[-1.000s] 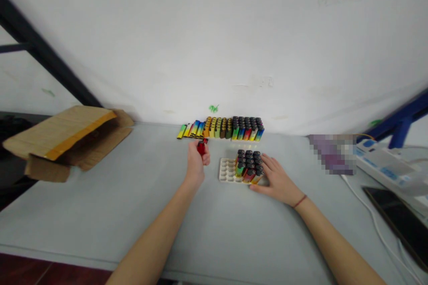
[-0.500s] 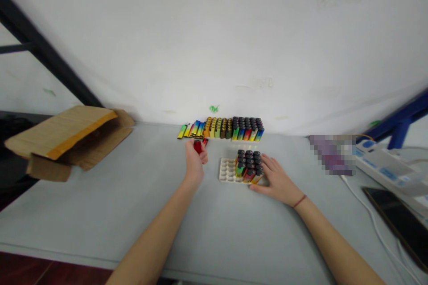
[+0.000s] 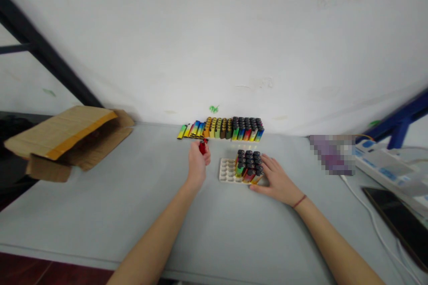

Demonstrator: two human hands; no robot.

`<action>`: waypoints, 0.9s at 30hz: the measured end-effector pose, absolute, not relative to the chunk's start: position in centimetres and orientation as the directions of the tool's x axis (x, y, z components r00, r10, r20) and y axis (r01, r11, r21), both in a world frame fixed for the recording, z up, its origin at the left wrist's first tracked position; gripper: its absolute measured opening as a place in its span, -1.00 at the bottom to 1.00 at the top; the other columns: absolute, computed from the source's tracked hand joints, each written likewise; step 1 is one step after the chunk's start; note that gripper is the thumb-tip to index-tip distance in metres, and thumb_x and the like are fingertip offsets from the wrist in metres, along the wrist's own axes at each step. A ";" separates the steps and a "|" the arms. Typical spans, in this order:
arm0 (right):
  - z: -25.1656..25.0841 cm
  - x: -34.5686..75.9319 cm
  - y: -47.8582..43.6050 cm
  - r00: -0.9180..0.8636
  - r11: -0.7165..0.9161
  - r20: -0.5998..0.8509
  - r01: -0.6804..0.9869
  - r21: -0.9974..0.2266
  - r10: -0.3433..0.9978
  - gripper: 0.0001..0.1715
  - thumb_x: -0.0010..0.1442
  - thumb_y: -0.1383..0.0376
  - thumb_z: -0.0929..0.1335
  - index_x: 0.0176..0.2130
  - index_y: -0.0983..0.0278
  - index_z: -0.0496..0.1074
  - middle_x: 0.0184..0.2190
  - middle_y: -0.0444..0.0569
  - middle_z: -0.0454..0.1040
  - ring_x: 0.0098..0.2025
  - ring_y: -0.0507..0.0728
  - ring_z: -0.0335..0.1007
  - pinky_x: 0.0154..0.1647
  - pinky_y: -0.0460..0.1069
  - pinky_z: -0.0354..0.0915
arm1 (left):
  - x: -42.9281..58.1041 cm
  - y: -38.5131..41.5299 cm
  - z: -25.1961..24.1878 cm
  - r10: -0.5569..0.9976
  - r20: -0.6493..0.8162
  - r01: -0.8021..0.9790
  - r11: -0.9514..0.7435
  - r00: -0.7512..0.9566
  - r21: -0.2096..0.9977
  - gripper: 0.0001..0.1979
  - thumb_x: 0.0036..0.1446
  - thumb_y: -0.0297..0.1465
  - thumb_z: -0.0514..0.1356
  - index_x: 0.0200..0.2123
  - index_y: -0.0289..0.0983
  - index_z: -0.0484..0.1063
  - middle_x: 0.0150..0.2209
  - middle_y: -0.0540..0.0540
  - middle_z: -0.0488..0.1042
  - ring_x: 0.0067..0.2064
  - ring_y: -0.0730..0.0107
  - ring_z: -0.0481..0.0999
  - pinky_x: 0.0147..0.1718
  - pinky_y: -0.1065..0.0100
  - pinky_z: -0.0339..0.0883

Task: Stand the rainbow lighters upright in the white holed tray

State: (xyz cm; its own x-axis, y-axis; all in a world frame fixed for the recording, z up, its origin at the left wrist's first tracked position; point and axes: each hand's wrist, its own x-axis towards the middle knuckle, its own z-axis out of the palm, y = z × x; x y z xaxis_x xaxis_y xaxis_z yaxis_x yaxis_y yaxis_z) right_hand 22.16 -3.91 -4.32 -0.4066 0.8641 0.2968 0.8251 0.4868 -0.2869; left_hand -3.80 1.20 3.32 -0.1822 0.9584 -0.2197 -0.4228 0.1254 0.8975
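Note:
My left hand [image 3: 198, 160] is closed around a red lighter [image 3: 202, 146], held upright just left of a white tray with round holes [image 3: 228, 170]. Lighters with black tops [image 3: 249, 167] stand upright in the tray's right part, while its left columns show bare holes. At the tray's right end, my right hand [image 3: 276, 178] grips it, thumb along the front edge and fingers along the side by the lighters. Behind the left hand, several loose colourful lighters [image 3: 191, 129] lie on the table.
Against the wall stand a block of yellow and brown lighters [image 3: 218, 128] and a filled tray of black-topped lighters [image 3: 247, 129]. A cardboard box [image 3: 72, 133] lies open at the left. To the right are a phone [image 3: 396, 222], a white cable [image 3: 371, 220] and power strips [image 3: 391, 164].
My left hand has shifted slightly to the right and down with the red lighter, showing more of it. The right hand and tray stay put.

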 end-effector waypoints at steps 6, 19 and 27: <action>-4.4 22.2 -3.9 -0.407 0.488 0.303 0.828 -0.277 0.862 0.01 0.13 -0.27 0.35 0.26 0.36 0.27 0.27 0.36 0.29 0.34 0.51 0.13 0.30 0.44 0.10 | -3.1 1.0 2.1 0.997 -0.013 -0.235 -0.004 -0.072 0.972 -0.64 0.19 -0.08 0.07 -0.46 -0.24 0.29 -0.66 0.11 0.21 -0.63 0.54 0.16 -0.61 0.48 0.08; -4.0 21.9 -4.0 -0.403 0.477 0.282 0.833 -0.282 0.871 0.00 0.14 -0.24 0.36 0.28 0.35 0.25 0.28 0.37 0.27 0.34 0.51 0.12 0.29 0.46 0.10 | -6.1 0.2 5.3 0.823 0.185 0.189 -0.331 0.537 0.924 -0.83 0.06 -0.29 0.32 -0.28 -0.22 0.60 -0.31 -0.12 0.56 -0.29 0.31 0.49 -0.28 0.36 0.34; -4.1 21.9 -4.0 -0.396 0.476 0.295 0.833 -0.283 0.869 -0.01 0.13 -0.27 0.35 0.27 0.32 0.27 0.27 0.33 0.29 0.34 0.50 0.13 0.29 0.45 0.10 | -5.2 -0.4 4.8 0.804 0.129 0.178 -0.280 0.581 0.944 -0.82 -0.03 -0.32 0.40 -0.31 -0.21 0.62 -0.27 -0.12 0.60 -0.27 0.31 0.52 -0.21 0.35 0.38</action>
